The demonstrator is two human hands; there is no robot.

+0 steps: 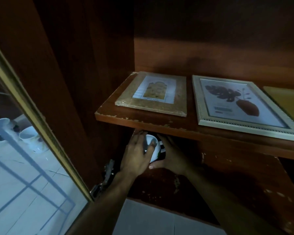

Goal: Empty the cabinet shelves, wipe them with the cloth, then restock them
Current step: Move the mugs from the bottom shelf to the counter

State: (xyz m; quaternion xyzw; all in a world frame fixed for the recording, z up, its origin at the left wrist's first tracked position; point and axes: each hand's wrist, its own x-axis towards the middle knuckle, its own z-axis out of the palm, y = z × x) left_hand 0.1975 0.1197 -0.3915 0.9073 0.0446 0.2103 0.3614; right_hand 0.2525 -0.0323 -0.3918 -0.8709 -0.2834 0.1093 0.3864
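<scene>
We hold a white cup (150,141) just under the upper shelf (143,122), over the lower shelf (227,180). Our left hand (137,156) grips its rim; our right hand (172,156) wraps its side and base. Two frames (153,94) lie flat on the upper shelf

No legible text anywhere. Small caption line under the print in the brown frame (153,96): blurred, unreadable. Dark barcode-like block and a short line on the paper insert of the silver frame (241,104), below the leaf print: too blurred to read. Black-and-white stripes beside the cup (150,138): pattern or lettering, cannot tell.
</scene>
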